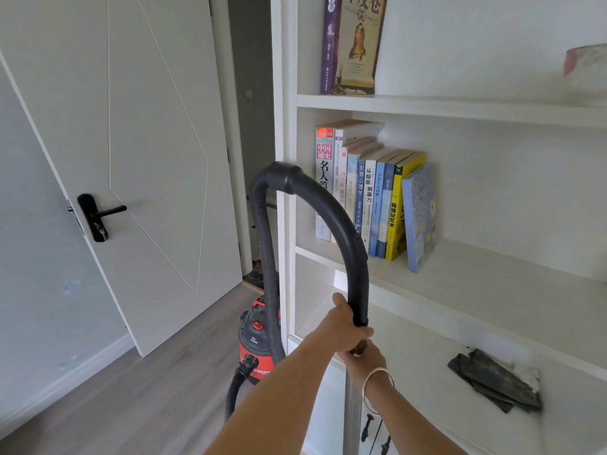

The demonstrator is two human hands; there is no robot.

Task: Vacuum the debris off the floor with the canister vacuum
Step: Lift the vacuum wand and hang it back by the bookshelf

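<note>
Left hand (345, 323) and right hand (366, 357) grip the smooth, curved black wand (341, 221).

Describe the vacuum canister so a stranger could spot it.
Find the white bookcase; at the foot of its left edge stands the vacuum canister. It is the only red thing on the floor, with a black ribbed hose rising from it.

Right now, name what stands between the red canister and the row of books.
Head view: the bookcase's white upright stands between the canister and the books; the black ribbed hose rises along it.
</note>
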